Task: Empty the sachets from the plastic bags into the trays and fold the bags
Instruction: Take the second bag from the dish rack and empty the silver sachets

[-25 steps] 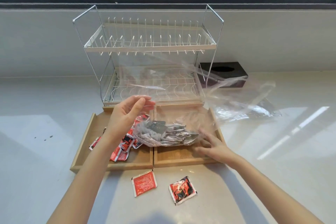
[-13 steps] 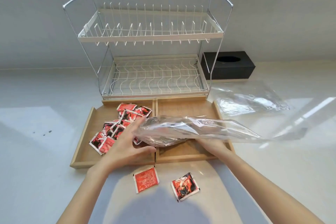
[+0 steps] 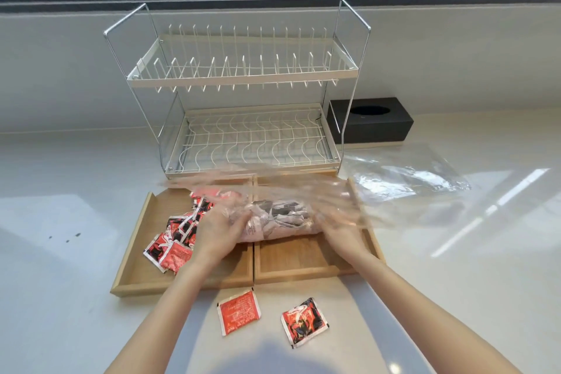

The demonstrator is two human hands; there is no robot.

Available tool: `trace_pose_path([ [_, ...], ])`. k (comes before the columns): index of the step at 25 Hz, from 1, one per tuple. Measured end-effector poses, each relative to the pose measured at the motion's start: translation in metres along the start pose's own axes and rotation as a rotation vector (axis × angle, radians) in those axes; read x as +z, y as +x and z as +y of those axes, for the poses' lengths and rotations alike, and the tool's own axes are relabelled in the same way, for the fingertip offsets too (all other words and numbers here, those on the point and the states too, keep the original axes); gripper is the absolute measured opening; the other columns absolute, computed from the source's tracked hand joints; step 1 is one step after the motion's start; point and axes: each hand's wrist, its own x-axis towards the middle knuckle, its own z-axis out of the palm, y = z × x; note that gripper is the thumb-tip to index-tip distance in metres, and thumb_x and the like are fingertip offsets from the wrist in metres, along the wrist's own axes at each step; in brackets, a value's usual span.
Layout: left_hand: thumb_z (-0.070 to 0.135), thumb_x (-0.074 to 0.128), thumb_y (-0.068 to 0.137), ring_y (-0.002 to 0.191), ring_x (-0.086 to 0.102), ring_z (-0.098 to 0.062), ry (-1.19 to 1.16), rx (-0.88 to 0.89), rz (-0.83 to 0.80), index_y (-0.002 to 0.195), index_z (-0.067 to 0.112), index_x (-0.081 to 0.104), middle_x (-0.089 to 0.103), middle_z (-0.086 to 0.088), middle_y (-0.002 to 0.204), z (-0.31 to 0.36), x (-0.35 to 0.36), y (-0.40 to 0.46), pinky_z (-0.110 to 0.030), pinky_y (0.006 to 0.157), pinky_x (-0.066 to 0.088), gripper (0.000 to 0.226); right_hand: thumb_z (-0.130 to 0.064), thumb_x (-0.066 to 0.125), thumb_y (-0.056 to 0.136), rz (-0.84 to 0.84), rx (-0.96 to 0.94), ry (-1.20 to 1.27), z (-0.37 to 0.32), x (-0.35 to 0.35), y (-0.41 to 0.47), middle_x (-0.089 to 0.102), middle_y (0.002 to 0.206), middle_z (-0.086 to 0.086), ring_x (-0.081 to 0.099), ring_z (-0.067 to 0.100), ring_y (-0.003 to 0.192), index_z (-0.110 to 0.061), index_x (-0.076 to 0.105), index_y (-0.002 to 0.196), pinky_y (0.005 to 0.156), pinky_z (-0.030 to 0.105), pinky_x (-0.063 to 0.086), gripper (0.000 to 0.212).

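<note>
A clear plastic bag [image 3: 282, 215] full of grey sachets lies across two wooden trays, blurred by motion. My left hand [image 3: 218, 229] grips its left end and my right hand [image 3: 341, 229] holds its right end, over the right tray [image 3: 303, 261]. The left tray [image 3: 136, 252] holds several red-and-black sachets [image 3: 176, 240]. Two more red sachets lie on the counter in front of the trays, one [image 3: 239, 311] plain red and one [image 3: 304, 322] red and black. A second clear bag [image 3: 403, 173] lies flat to the right.
A two-tier white wire dish rack [image 3: 246, 118] stands right behind the trays. A black tissue box [image 3: 372, 120] sits to its right against the wall. The white counter [image 3: 60, 206] spreads out to both sides.
The bag, held up high a second ago, has come down across the trays. My left hand has moved from the counter edge onto the bag's left end; the bag's loose part is swinging.
</note>
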Motion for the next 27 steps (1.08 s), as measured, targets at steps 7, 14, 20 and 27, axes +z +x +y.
trace_pose_path([
  [7,0.031,0.057,0.086,0.087,0.063,-0.032,-0.254,-0.278,-0.199,0.087,0.012,0.064,0.067,-0.011,0.094,0.015,-0.013,-0.007,-0.034,0.067,0.046,0.020,-0.035,0.046,0.093,-0.050,-0.054,0.099,-0.020,-0.034,-0.018,0.058,0.072,-0.014,0.053,0.001,0.073,-0.026,0.060,0.077,0.065,0.019,0.038,0.023],
  [14,0.025,0.048,0.091,0.076,0.065,-0.032,-0.847,-0.681,-0.491,0.106,0.003,0.051,0.067,-0.020,0.091,0.025,-0.012,-0.025,-0.037,0.066,0.057,0.027,-0.041,0.037,0.094,-0.085,0.157,0.072,-0.024,-0.046,-0.033,0.053,0.070,0.009,0.052,0.022,0.072,-0.004,0.052,0.089,0.061,0.030,0.035,0.040],
  [20,0.026,0.055,0.077,0.090,0.064,-0.034,-1.077,-0.706,-0.756,0.116,0.001,0.052,0.063,-0.026,0.111,0.016,-0.011,-0.044,-0.038,0.075,0.057,0.047,-0.038,0.058,0.084,-0.318,0.361,0.516,-0.008,-0.062,-0.063,0.053,0.084,0.006,0.048,0.014,0.067,-0.016,0.054,0.107,0.055,0.024,0.038,0.032],
  [27,0.023,0.088,0.047,0.091,0.067,-0.032,-1.163,-0.653,-0.876,0.103,-0.002,0.065,0.067,-0.024,0.107,0.018,0.001,-0.059,-0.034,0.071,0.057,0.066,-0.019,0.066,0.081,-0.263,0.348,0.517,0.000,-0.058,-0.077,0.067,0.113,0.012,0.064,0.026,0.096,-0.009,0.053,0.119,0.081,0.037,0.052,0.042],
])
